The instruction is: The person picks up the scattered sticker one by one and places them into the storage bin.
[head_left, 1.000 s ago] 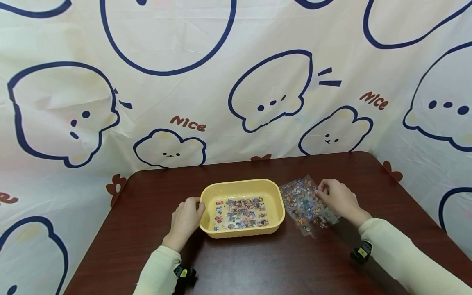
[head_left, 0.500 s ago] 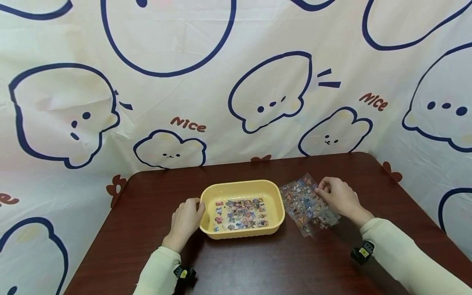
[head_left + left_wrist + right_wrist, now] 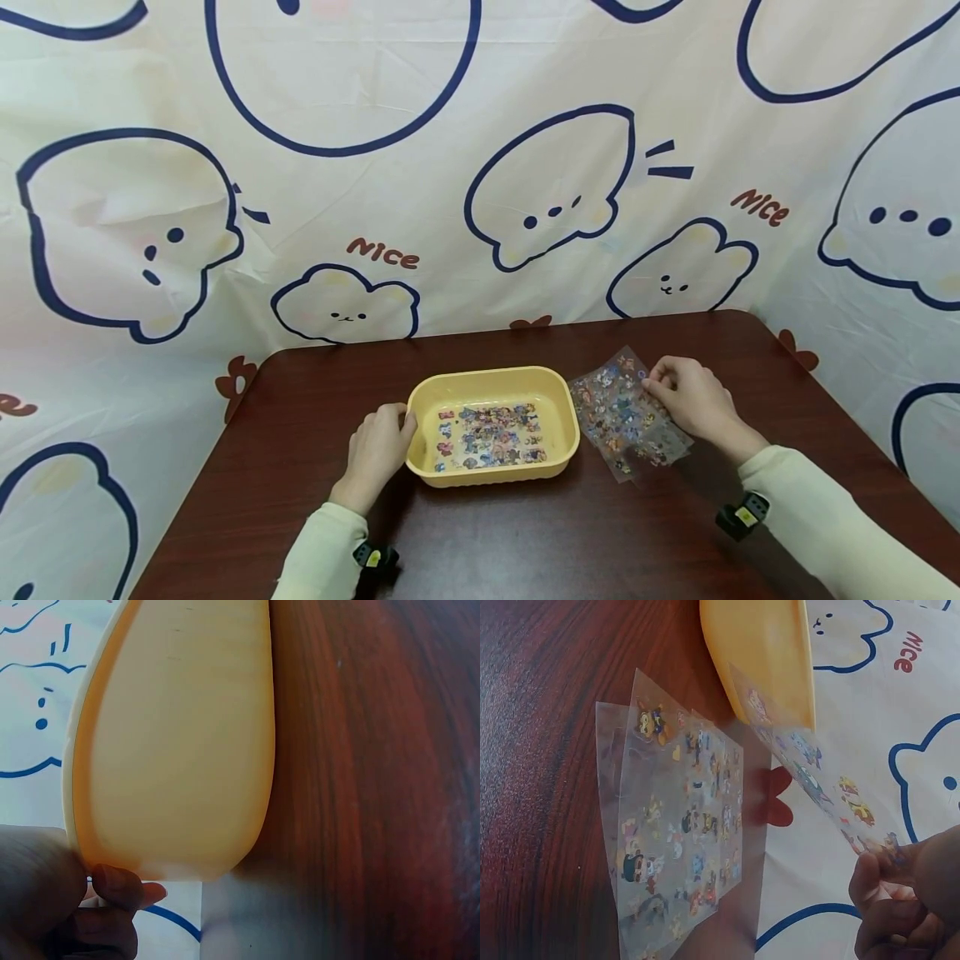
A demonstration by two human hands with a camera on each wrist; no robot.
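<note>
My left hand (image 3: 377, 454) grips the left end of a yellow plastic basin (image 3: 556, 417), with thumb and fingers at its rim. Inside the basin lie colourful cartoon stickers (image 3: 491, 435); whether they sit on a clear sheet is hard to tell. To the basin's right, my right hand (image 3: 693, 400) pinches the edge of a transparent sticker sheet (image 3: 810, 769), which is raised and tilted in the right wrist view. Other clear sticker sheets (image 3: 679, 825) lie overlapping beneath and beside it. In the left wrist view, the basin's outer wall (image 3: 172, 742) fills much of the picture.
A dark brown wooden table (image 3: 510, 533) bears everything. Behind it and along its sides hangs a pale cloth (image 3: 420, 192) with blue cartoon outlines. Both wrists wear small black devices on straps, the right one (image 3: 744, 515) near the table surface.
My right hand has shifted slightly up and to the right, and the far corner of the sticker sheets has moved up a little. The left hand and basin stay put.
</note>
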